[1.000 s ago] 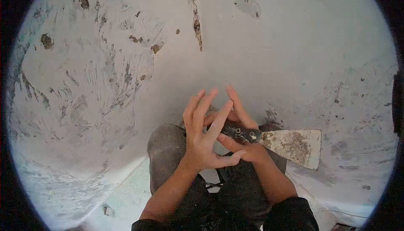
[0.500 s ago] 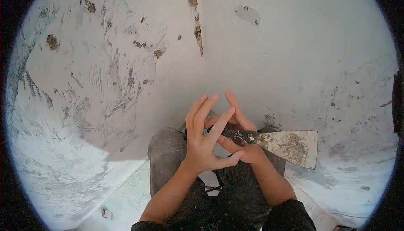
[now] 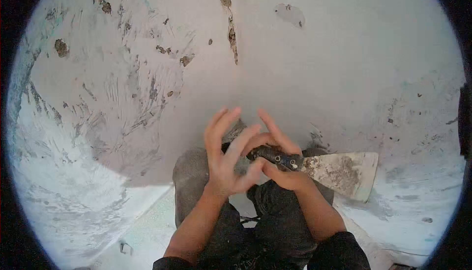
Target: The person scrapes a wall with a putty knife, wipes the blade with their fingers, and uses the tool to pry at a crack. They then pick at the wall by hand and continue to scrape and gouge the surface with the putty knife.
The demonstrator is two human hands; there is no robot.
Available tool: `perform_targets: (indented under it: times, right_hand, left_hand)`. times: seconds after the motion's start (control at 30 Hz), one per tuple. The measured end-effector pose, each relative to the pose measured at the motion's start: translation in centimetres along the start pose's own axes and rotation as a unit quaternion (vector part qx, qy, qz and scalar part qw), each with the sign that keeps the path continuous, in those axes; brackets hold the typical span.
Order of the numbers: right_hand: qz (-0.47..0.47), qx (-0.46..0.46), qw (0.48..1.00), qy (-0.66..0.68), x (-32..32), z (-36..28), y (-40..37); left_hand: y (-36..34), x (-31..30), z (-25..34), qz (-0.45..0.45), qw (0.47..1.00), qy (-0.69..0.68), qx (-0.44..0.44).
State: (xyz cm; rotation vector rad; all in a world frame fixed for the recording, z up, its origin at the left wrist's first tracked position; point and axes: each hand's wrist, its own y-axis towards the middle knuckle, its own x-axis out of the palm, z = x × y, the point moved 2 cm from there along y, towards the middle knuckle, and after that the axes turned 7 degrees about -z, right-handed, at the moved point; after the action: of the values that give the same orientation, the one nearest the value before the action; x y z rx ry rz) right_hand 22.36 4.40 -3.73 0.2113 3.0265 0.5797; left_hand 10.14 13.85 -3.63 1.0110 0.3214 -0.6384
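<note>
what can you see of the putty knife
The putty knife has a dark handle with two rivets showing and a flared, pale blade, apparently metal, blotched with brown-grey residue. It is held sideways near the right knee, blade pointing right and slightly down in the picture. The right hand grips the handle; whether the left hand touches it is unclear.

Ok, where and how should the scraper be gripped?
Probably by the handle, from the left: it is slim and its end points that way, while the blade flares wide to the right. The right hand holds it near the blade, so the far end likely suits the left hand.
</note>
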Motion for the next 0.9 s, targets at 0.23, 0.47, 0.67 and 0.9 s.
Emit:
perform_targets:
  times: [0.23, 0.47, 0.67, 0.9]
  right_hand:
    - [-0.067, 0.078, 0.949, 0.298, 0.3, 0.0, -0.7]
    - [-0.158, 0.137, 0.873, 0.441, 0.4, -0.4, -0.9]
    - [-0.21, 0.132, 0.834, 0.492, 0.9, -0.1, -0.8]
    - [-0.194, 0.106, 0.828, 0.516, 1.2, 0.5, -1.8]
  left_hand:
    - [-0.1, -0.7, -2.0, -0.012, 0.98, -0.183, -0.075]
    - [-0.4, -0.7, -2.1, -0.058, 0.86, -0.476, -0.173]
    - [-0.6, -0.5, -2.5, -0.088, 0.859, -0.49, -0.117]
    - [-0.8, -0.1, -2.8, -0.082, 0.857, -0.497, -0.105]
